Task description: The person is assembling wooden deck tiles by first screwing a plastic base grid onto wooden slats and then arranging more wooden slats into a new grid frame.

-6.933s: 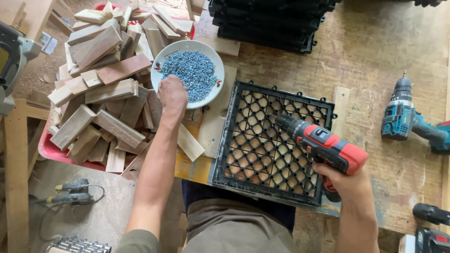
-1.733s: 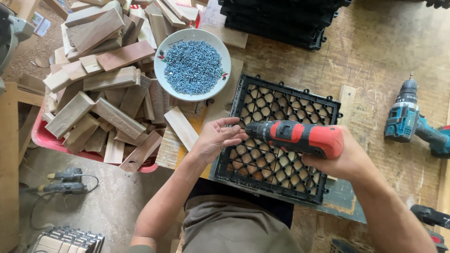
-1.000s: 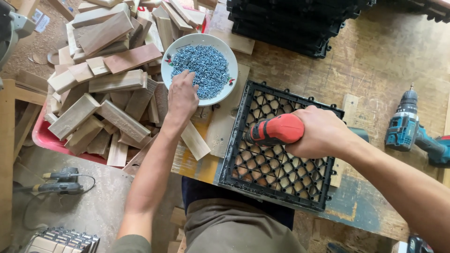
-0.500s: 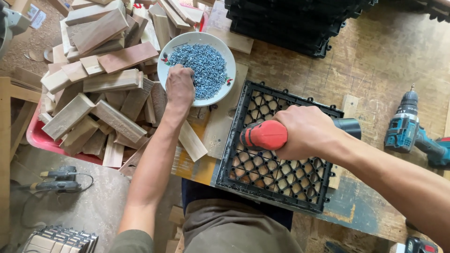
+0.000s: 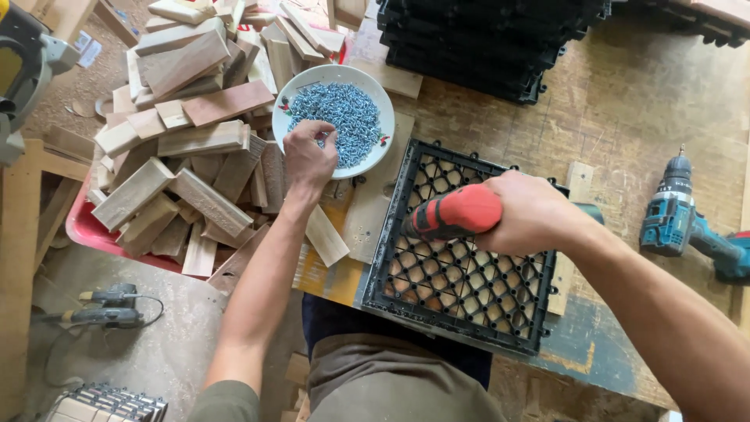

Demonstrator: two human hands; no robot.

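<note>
— While my left hand [image 5: 308,156] pinches at screws [image 5: 337,117] in the white bowl [image 5: 380,148], my right hand [image 5: 531,215] grips the red drill [image 5: 453,212] over the black grid tile [image 5: 461,305] on the desk [image 5: 625,109].

— Risk?

— Bumping the bowl could scatter screws.

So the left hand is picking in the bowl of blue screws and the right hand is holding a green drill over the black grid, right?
Nearly. The drill in the right hand is red, not green, as the head view shows. The rest holds: the left hand is in the bowl of blue screws, and the drill is over the black grid.
</note>
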